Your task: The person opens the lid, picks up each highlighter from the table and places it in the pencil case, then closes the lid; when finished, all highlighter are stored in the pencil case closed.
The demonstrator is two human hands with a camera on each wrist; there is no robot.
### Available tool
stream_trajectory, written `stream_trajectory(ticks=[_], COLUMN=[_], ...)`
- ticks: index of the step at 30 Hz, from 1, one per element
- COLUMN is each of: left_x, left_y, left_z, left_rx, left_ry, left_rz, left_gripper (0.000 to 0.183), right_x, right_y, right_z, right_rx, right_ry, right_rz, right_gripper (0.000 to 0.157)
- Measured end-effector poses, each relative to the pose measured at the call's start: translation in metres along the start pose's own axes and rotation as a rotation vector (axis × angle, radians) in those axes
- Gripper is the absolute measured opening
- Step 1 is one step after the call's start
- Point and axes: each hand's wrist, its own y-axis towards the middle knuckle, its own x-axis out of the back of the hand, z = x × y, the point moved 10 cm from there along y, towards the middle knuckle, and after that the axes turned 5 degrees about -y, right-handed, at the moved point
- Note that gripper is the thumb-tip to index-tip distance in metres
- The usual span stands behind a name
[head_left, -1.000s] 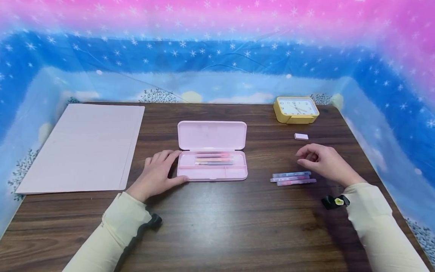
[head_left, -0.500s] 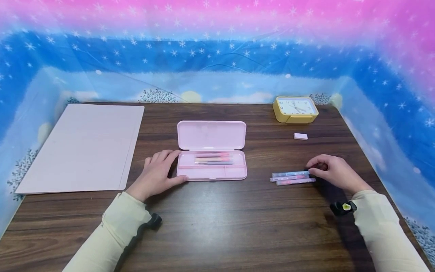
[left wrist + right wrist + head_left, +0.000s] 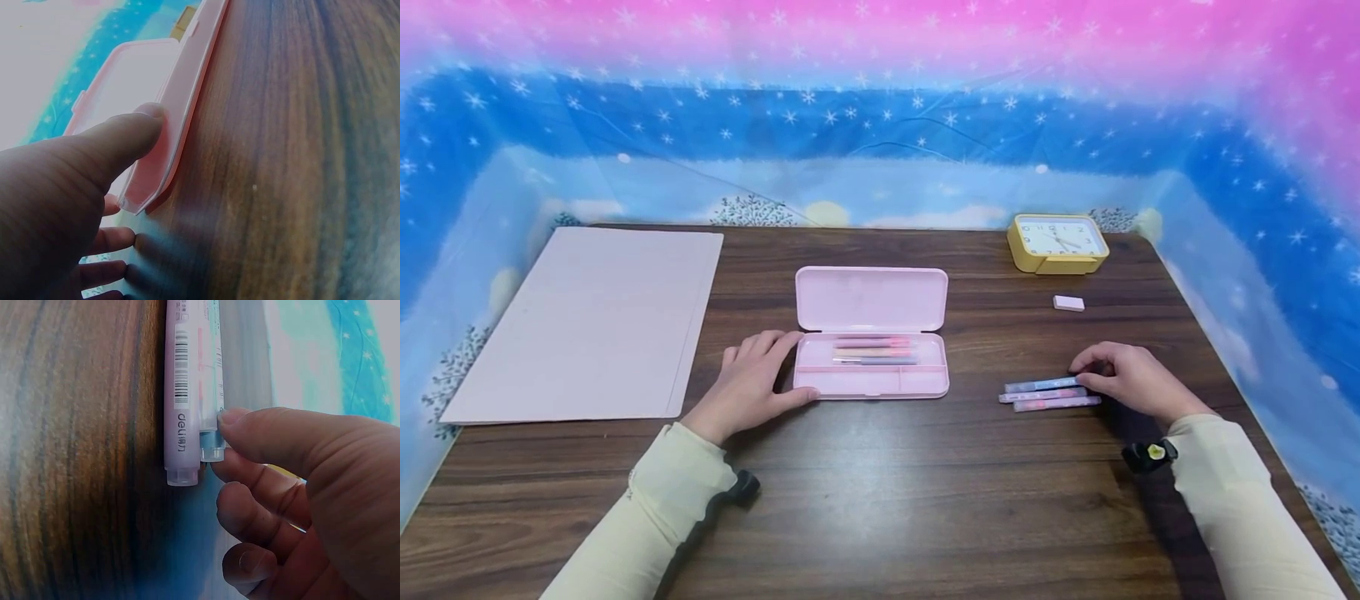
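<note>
A pink pencil case (image 3: 871, 298) stands with its lid up mid-table, several slim pens (image 3: 874, 353) in its long back compartment. My left hand (image 3: 747, 382) holds its left end, thumb on the front rim and index finger at the back corner; the other fingers spread beside it. To the right lie three highlighters side by side: a blue one (image 3: 1037, 386), a pinkish one (image 3: 1042, 395) and a purple one (image 3: 1056, 404). The thumb and index finger of my right hand (image 3: 1123, 379) pinch the blue one's right end. In the right wrist view the purple highlighter (image 3: 181, 394) lies nearest.
A white eraser (image 3: 1068, 303) lies behind the right hand, with a yellow clock (image 3: 1058, 243) farther back. The left of the dark wooden table (image 3: 880, 500) bears a large pale folder (image 3: 587, 325). Patterned cloth (image 3: 880, 125) surrounds the table's back and sides.
My right hand has come down from above and behind the highlighters to the blue one's right end, and its thumb and index finger have closed there. The left hand stays at the case.
</note>
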Motion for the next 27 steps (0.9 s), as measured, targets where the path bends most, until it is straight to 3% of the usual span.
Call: stream_trajectory(ticks=[19, 27], left_x=[0.0011, 0.0008], left_y=[0.0004, -0.0005], left_z=[-0.0022, -0.0004], left_rx=[0.008, 0.016], left_ry=[-0.003, -0.002], left_rz=[0.003, 0.006], left_gripper=[0.085, 0.086], right_x=[-0.0005, 0.0081], right_y=[0.0074, 0.0056], right_z=[0.0011, 0.0077], right_rx=[0.031, 0.049], right_ry=[-0.006, 0.001], right_rz=[-0.012, -0.046], right_gripper=[0.008, 0.007])
